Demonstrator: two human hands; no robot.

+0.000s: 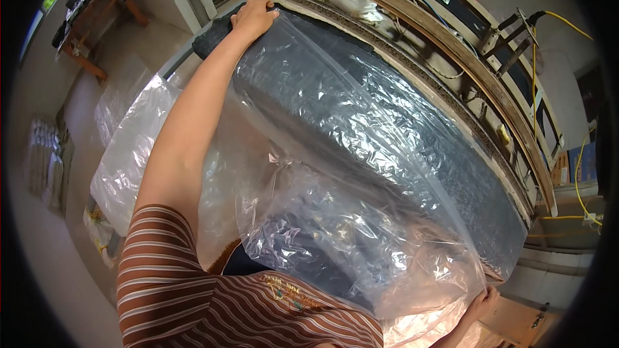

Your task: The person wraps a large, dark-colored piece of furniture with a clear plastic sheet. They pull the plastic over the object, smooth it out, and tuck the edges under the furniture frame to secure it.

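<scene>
A wide sheet of clear plastic film (361, 219) stretches between my two hands and hangs in wrinkles in front of my body. At the far left, my left hand (255, 16) is closed on a corner of the film, its fingers curled over the end of a long dark grey surface (509, 232). My right hand (482, 301), low on the right, pinches the film's other edge. The film lies over much of the dark surface, and its straight edge runs slantwise between the hands. Some fingers of both hands are hidden.
Beyond the dark surface runs a machine frame with long curved-looking rails (451, 32), cables and metal brackets. More clear plastic (129, 161) hangs on the left. Wrapped bundles (48, 161) stand by the left wall, and an orange-legged table (87, 58) is farther back.
</scene>
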